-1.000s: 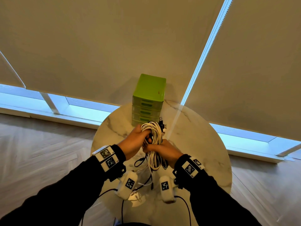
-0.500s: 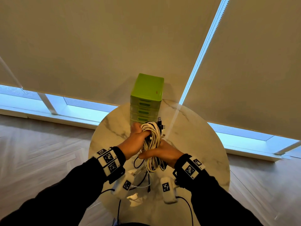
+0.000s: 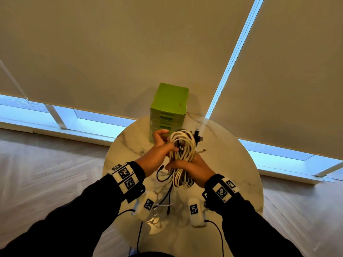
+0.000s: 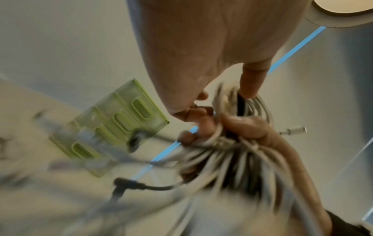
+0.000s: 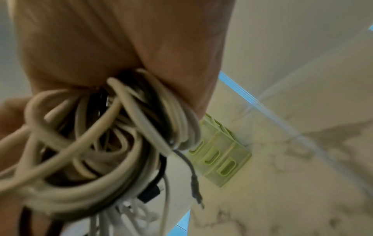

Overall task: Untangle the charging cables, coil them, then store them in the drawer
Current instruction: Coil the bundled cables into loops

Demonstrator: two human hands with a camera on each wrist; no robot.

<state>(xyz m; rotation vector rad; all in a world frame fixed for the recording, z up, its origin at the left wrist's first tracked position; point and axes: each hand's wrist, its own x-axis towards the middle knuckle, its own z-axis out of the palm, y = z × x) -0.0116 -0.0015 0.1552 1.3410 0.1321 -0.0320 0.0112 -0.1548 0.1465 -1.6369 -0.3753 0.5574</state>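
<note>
Left hand (image 3: 157, 154) has slid up the cable bundle (image 3: 182, 154)

Dim, warm-toned interior. Cool blue daylight enters beneath the roller blinds (image 3: 111, 52) and through the gap between them. Glare patch on the marble table (image 3: 232, 173), lower centre. Head view bowed at the edges; both wrist views motion-blurred, worst at lower left.

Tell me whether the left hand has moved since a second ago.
Yes. The left hand has reached farther up the cable bundle, toward the green drawer unit.
</note>
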